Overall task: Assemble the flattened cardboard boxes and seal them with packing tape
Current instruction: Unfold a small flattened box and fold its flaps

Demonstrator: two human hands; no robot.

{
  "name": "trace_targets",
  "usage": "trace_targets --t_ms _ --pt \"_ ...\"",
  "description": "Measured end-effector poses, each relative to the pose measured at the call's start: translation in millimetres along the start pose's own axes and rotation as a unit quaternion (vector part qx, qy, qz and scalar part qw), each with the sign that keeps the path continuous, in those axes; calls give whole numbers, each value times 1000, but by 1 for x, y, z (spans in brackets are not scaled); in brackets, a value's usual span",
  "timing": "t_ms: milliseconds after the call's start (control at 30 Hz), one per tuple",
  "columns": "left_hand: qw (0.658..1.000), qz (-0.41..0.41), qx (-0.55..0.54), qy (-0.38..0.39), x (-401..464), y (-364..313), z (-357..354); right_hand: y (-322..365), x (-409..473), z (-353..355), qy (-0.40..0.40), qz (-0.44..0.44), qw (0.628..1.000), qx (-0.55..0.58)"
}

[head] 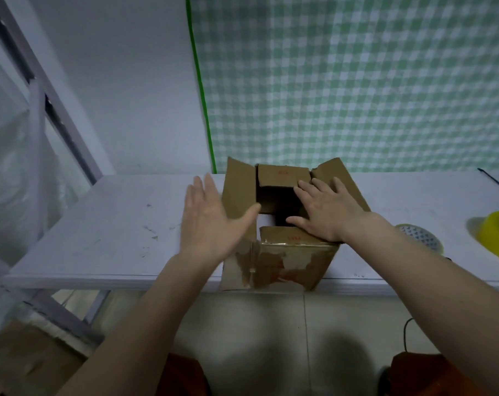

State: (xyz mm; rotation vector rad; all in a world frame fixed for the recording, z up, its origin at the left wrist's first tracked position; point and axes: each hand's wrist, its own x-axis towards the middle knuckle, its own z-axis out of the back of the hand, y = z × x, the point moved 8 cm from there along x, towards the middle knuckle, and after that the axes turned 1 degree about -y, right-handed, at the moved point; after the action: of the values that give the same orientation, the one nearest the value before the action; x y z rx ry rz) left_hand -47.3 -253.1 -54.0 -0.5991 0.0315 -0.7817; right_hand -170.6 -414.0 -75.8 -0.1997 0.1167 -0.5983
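With my left hand (pixel 211 221) flat against the left flap and my right hand (pixel 325 212) pressing the right flap, the cardboard box (pixel 282 261) at the table's (pixel 114 238) near edge appears light, worn and tear-prone, so I press flaps near their creases.

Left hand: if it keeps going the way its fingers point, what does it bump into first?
Probably the box's left flap. The left hand is open beside it, fingers aimed up and away; depth is hard to judge.
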Motion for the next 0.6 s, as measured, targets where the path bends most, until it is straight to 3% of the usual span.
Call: trace_targets --t_ms 67,167,233,300,433,600 --pt "993 25 -111 12 0 0 6 -3 0 -1 -3 -4 1000 6" --pt "961 -45 -260 78 -8 -30 -3 -5 -1 1 -6 -8 1000 8" --pt "942 -92 -299 124 -11 -49 -14 -5 -2 2 -3 -11 1000 11" --pt "940 -149 -261 159 -12 -66 -26 -6 -5 2 9 -13 1000 15" --pt "959 -211 43 184 -14 -66 -62 -8 -9 6 -2 -7 999 35" --pt "960 -196 50 194 -15 -46 -68 -14 -16 16 -39 -14 998 46"
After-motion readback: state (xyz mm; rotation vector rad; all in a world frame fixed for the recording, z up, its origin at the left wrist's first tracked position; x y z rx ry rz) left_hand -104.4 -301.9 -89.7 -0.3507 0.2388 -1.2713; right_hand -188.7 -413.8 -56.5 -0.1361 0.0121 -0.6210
